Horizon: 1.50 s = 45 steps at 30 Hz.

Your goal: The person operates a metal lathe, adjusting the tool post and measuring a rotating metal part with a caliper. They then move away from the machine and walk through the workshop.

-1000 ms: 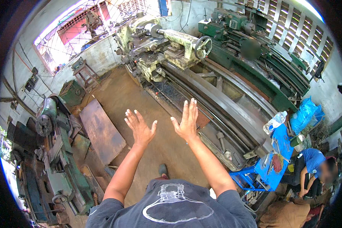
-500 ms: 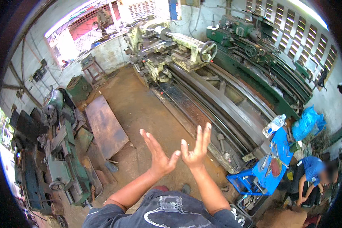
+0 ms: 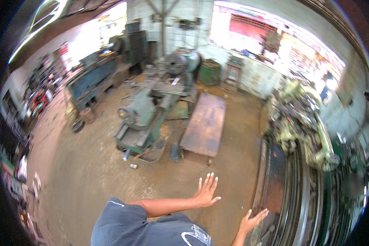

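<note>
Both of my hands are held out in the air with nothing in them. My left hand (image 3: pixel 205 194) reaches across in front of my body, its fingers spread, above the brown floor. Ahead of it stands a low table (image 3: pixel 204 123) with a worn, rust-brown top; a gap of floor lies between them. My right hand (image 3: pixel 251 221) is lower and farther right, its fingers stretched out and thumb apart. It is nearest to the bed (image 3: pixel 293 197) of a large lathe, and I cannot tell whether it touches anything there.
A smaller green lathe (image 3: pixel 141 108) stands left of the low table, with a green cabinet (image 3: pixel 210 73) behind. A blue machine bed (image 3: pixel 92 82) lies farther left. The large lathe's pale, greasy headstock (image 3: pixel 295 110) rises at the right. A dark object (image 3: pixel 175 152) sits by the table.
My view has swung left, so the large lathe now lies at the right edge. My hands have moved apart, and the blue tool stand and the crouching person are out of view.
</note>
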Tool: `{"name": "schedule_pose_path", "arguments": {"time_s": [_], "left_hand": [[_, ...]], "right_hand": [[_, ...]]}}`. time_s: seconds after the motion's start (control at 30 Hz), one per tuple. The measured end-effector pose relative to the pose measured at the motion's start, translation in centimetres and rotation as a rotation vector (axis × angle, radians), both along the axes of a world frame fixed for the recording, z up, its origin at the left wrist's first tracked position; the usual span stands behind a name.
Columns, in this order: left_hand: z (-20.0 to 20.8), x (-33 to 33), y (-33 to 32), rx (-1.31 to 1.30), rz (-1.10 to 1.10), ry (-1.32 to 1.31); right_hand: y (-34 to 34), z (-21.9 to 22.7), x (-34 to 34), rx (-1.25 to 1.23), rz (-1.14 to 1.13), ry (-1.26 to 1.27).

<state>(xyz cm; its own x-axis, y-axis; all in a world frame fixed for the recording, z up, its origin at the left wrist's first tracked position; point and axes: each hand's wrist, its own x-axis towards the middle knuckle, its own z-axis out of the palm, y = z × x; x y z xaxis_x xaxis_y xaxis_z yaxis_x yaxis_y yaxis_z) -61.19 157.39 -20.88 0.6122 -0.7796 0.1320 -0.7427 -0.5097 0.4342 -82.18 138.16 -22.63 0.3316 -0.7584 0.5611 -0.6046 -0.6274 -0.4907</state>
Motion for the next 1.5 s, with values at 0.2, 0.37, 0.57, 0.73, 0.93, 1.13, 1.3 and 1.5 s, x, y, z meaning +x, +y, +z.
{"name": "schedule_pose_path", "arguments": {"time_s": [0.2, 0.37, 0.57, 0.73, 0.93, 1.13, 1.3, 1.5], "left_hand": [[-5.0, 3.8, 13.5, 0.146, 0.220, 0.046], [-11.9, 2.8, 18.9, 0.257, 0.094, 0.238], [-29.3, 4.1, 25.8, 0.844, -0.512, 0.583], [-33.6, 6.4, 34.0, 0.876, -0.230, 0.458], [-31.5, 6.0, 35.2, 1.046, -0.278, 0.637], [-30.0, 2.4, 28.7, 1.001, -0.421, 0.781], [-28.9, -0.5, 22.7, 1.068, -0.549, 0.785], [-27.3, -2.0, 13.8, 1.072, -0.568, 0.713]], "right_hand": [[6.4, -3.5, 6.2, 0.219, 0.206, 0.043], [8.0, -13.2, 5.8, 0.589, 0.625, 0.306], [9.4, -30.3, -7.4, 0.875, 0.604, 1.201], [14.2, -32.7, -19.2, 1.230, 0.147, 1.035], [18.8, -29.7, -21.8, 1.124, 0.014, 0.846], [22.8, -28.5, -18.8, 1.185, -0.112, 0.585], [26.8, -26.2, -20.7, 1.196, -0.259, 0.254], [34.8, -27.0, -29.4, 1.326, -0.584, 0.127]]}}
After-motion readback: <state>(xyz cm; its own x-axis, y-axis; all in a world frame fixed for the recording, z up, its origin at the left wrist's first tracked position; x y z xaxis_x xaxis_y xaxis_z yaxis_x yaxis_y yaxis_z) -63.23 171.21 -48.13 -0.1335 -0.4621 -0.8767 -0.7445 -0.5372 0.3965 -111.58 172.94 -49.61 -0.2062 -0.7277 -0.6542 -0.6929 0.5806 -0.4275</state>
